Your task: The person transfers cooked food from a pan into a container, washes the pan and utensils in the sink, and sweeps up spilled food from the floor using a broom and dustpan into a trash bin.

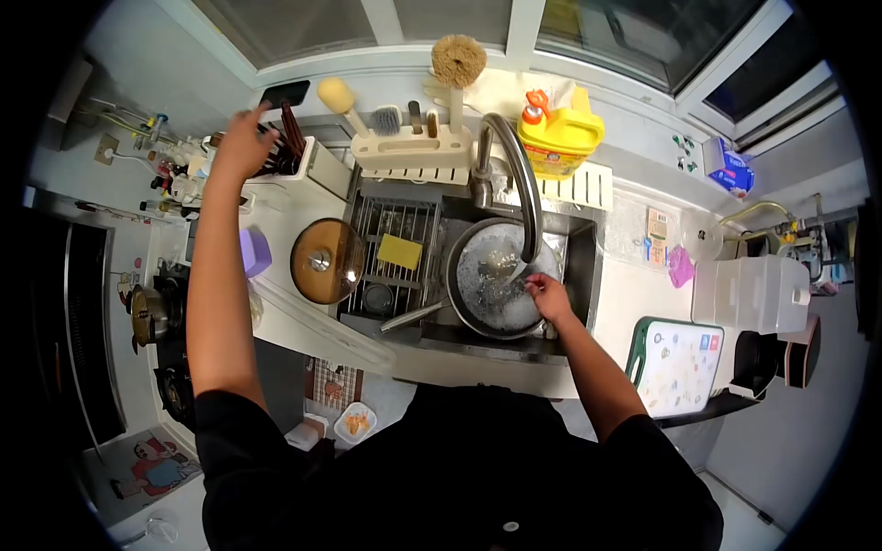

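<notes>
My left hand (243, 144) is stretched out at the upper left, fingers apart, beside the dark utensils (292, 133) standing in a white holder (312, 174). My right hand (548, 297) is over the right rim of a pan (491, 298) in the sink. Its fingers are pinched together; what they hold, if anything, is too small to name. White suds fill the pan, below the curved faucet (525, 174). A yellow sponge (400, 252) lies on the drying rack (367, 220), left of the pan.
A glass lid (322, 262) lies left of the rack. Behind the sink stand a brush holder (409, 151) and a yellow jug (562, 138). To the right are a white board (680, 367), a pink cloth (681, 266) and a plastic box (749, 294). A stove pot (152, 315) stands far left.
</notes>
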Action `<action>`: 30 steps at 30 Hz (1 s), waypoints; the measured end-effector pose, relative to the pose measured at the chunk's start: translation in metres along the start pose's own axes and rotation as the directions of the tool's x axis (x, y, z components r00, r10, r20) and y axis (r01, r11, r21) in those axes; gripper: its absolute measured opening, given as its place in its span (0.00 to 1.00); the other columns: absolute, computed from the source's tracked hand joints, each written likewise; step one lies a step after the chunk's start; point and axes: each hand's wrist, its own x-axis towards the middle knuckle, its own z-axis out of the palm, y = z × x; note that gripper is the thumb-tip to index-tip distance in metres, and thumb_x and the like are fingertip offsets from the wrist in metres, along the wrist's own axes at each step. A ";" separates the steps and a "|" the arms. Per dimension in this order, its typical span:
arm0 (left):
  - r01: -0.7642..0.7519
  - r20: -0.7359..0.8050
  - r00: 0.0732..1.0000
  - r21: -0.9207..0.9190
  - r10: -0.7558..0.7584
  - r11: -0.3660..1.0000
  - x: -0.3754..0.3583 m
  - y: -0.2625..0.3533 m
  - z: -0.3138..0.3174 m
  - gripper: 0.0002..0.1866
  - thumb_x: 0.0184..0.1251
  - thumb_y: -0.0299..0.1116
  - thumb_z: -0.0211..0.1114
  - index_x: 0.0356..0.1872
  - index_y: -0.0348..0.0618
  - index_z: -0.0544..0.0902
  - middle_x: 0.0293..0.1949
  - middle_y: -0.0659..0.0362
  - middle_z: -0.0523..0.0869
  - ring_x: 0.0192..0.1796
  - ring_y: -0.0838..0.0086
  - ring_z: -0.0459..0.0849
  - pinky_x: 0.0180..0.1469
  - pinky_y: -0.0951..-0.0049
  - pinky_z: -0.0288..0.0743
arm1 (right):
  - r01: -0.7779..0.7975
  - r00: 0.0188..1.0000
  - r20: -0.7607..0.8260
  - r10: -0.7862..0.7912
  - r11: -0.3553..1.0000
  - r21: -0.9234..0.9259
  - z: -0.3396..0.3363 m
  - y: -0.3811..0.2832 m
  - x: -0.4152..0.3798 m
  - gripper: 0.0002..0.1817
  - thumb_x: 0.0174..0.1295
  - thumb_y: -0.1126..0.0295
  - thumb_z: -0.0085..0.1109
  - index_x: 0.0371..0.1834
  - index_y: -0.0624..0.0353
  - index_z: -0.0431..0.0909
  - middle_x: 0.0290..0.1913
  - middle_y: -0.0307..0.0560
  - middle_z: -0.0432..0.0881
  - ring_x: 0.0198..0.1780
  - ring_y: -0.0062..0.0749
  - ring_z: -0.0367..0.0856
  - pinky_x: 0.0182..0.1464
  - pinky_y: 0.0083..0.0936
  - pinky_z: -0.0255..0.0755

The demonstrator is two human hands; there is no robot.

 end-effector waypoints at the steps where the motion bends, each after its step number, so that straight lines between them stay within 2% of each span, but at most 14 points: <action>1: -0.067 -0.345 0.936 0.010 0.067 0.998 -0.012 0.009 -0.009 0.15 0.69 0.34 0.63 0.54 0.43 0.83 0.47 0.45 0.87 0.52 0.50 0.85 0.54 0.56 0.78 | 0.034 0.997 -0.067 -0.049 0.977 -0.210 -0.010 0.002 -0.007 0.17 0.63 0.65 0.63 0.54 0.54 0.80 0.43 0.50 0.87 0.44 0.52 0.86 0.50 0.39 0.80; 4: 0.070 -0.362 0.908 -0.370 -0.213 0.926 -0.065 0.081 -0.033 0.12 0.70 0.29 0.61 0.53 0.44 0.82 0.43 0.50 0.86 0.43 0.59 0.85 0.48 0.64 0.79 | 0.049 0.987 -0.096 -0.126 0.819 -0.572 -0.022 0.029 -0.021 0.16 0.62 0.65 0.62 0.52 0.55 0.80 0.45 0.54 0.86 0.47 0.55 0.86 0.52 0.44 0.79; 6: 0.232 -0.049 0.956 -0.477 -0.289 0.848 -0.111 0.115 0.014 0.12 0.68 0.29 0.63 0.51 0.46 0.83 0.42 0.52 0.86 0.44 0.58 0.86 0.49 0.62 0.79 | -0.114 0.966 0.105 0.238 0.750 -0.651 -0.020 0.048 -0.024 0.18 0.59 0.61 0.65 0.50 0.56 0.78 0.47 0.57 0.85 0.48 0.57 0.85 0.50 0.48 0.80; 7: 0.327 0.109 0.943 -0.490 -0.316 0.808 -0.133 0.131 0.038 0.11 0.67 0.28 0.64 0.50 0.47 0.83 0.42 0.52 0.86 0.45 0.57 0.86 0.50 0.60 0.79 | -0.112 0.963 0.112 0.244 0.745 -0.658 -0.016 0.051 -0.027 0.18 0.59 0.61 0.65 0.50 0.56 0.78 0.47 0.57 0.85 0.48 0.57 0.85 0.50 0.48 0.80; 10: 0.010 0.366 0.919 -0.392 0.146 0.920 -0.181 0.166 0.113 0.27 0.61 0.27 0.67 0.63 0.43 0.75 0.59 0.47 0.78 0.63 0.53 0.77 0.63 0.59 0.72 | -0.074 0.954 0.174 0.245 0.752 -0.655 0.002 0.057 -0.032 0.14 0.61 0.64 0.60 0.47 0.56 0.76 0.45 0.60 0.85 0.48 0.59 0.85 0.49 0.52 0.79; 14: -0.086 0.495 0.863 -0.060 0.105 0.994 -0.221 0.165 0.227 0.37 0.60 0.26 0.67 0.73 0.46 0.66 0.71 0.48 0.66 0.75 0.51 0.61 0.74 0.50 0.60 | -0.155 0.933 0.155 0.324 0.753 -0.640 0.018 0.074 -0.025 0.15 0.62 0.64 0.57 0.49 0.58 0.78 0.47 0.62 0.85 0.49 0.57 0.86 0.50 0.47 0.80; 17: -0.128 0.539 0.841 0.109 0.049 0.986 -0.235 0.164 0.271 0.39 0.62 0.28 0.67 0.75 0.48 0.62 0.72 0.48 0.65 0.76 0.52 0.61 0.76 0.49 0.56 | -0.125 0.893 0.274 0.358 0.780 -0.613 0.014 0.054 -0.022 0.20 0.58 0.61 0.61 0.51 0.60 0.77 0.48 0.65 0.84 0.51 0.57 0.84 0.53 0.46 0.79; 19: -0.120 0.562 0.826 0.118 0.033 0.986 -0.231 0.168 0.275 0.36 0.64 0.29 0.66 0.73 0.49 0.63 0.71 0.50 0.66 0.74 0.53 0.63 0.76 0.49 0.55 | -0.210 0.829 0.493 0.266 0.963 -0.168 0.002 0.030 -0.024 0.22 0.55 0.62 0.62 0.49 0.65 0.75 0.49 0.67 0.83 0.52 0.60 0.82 0.54 0.47 0.75; 20: -0.087 0.607 0.795 0.125 -0.007 0.988 -0.227 0.170 0.274 0.34 0.62 0.28 0.66 0.71 0.49 0.65 0.69 0.50 0.68 0.73 0.54 0.65 0.74 0.50 0.58 | -0.276 0.792 0.521 0.318 0.948 -0.159 -0.006 0.016 -0.025 0.23 0.56 0.63 0.61 0.53 0.62 0.72 0.48 0.67 0.84 0.52 0.60 0.83 0.51 0.49 0.75; 21: -0.053 0.645 0.763 0.127 -0.042 0.990 -0.219 0.174 0.276 0.32 0.60 0.27 0.66 0.68 0.50 0.68 0.67 0.50 0.70 0.71 0.55 0.67 0.72 0.51 0.61 | -0.279 0.798 0.506 0.327 0.945 -0.170 -0.021 0.007 -0.031 0.23 0.56 0.63 0.61 0.53 0.62 0.72 0.48 0.67 0.84 0.52 0.60 0.83 0.51 0.49 0.75; 23: -0.131 0.576 0.817 0.162 0.014 0.978 -0.222 0.170 0.278 0.28 0.61 0.34 0.67 0.63 0.48 0.70 0.61 0.51 0.73 0.67 0.57 0.70 0.71 0.53 0.61 | 0.067 0.918 0.376 0.124 0.888 -0.455 -0.037 -0.007 -0.055 0.18 0.59 0.66 0.57 0.51 0.62 0.70 0.46 0.66 0.84 0.50 0.62 0.83 0.50 0.50 0.76; 26: -0.076 0.621 0.784 0.074 0.013 0.994 -0.211 0.172 0.255 0.29 0.60 0.38 0.67 0.62 0.43 0.70 0.59 0.49 0.74 0.65 0.56 0.72 0.68 0.55 0.66 | -0.040 0.945 0.216 0.245 0.742 -0.669 -0.063 -0.067 -0.083 0.13 0.64 0.70 0.50 0.50 0.60 0.69 0.40 0.64 0.85 0.44 0.62 0.86 0.43 0.51 0.79; 28: 0.218 0.653 0.752 -0.128 -0.083 0.968 -0.212 0.173 0.248 0.30 0.59 0.40 0.67 0.60 0.36 0.71 0.60 0.45 0.75 0.61 0.51 0.76 0.64 0.56 0.71 | -0.053 0.962 0.142 0.231 0.674 -0.737 -0.066 -0.066 -0.098 0.12 0.65 0.71 0.48 0.51 0.59 0.69 0.39 0.63 0.85 0.43 0.61 0.86 0.41 0.52 0.79; 30: 0.309 0.552 0.826 -0.275 -0.114 0.911 -0.219 0.175 0.247 0.31 0.59 0.40 0.67 0.61 0.34 0.70 0.59 0.44 0.75 0.59 0.48 0.76 0.63 0.55 0.72 | -0.009 0.970 0.149 0.191 0.643 -0.766 -0.067 -0.049 -0.109 0.09 0.68 0.70 0.51 0.49 0.59 0.69 0.32 0.55 0.84 0.32 0.49 0.87 0.29 0.44 0.78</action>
